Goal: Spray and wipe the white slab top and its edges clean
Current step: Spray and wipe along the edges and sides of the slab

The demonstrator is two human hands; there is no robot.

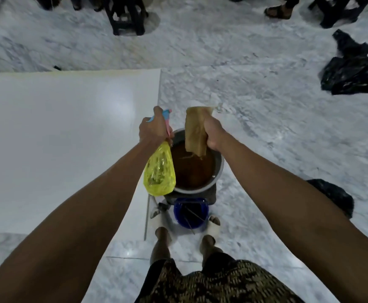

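The white slab (58,132) lies flat at the left, its right edge running down past my left hand. My left hand (153,129) grips a yellow spray bottle (159,171) by its blue and pink trigger head, with the bottle hanging down beside the slab's right edge. My right hand (213,133) is closed on a brown cloth (195,131), which hangs above a grey bucket (219,166) of brown water.
A blue bucket (190,212) stands on the marble floor just in front of my feet, below the grey one. Black plastic bags (351,71) lie at the right, another by my right forearm. Dark stools (126,16) and another person's sandalled foot (279,10) are at the far edge.
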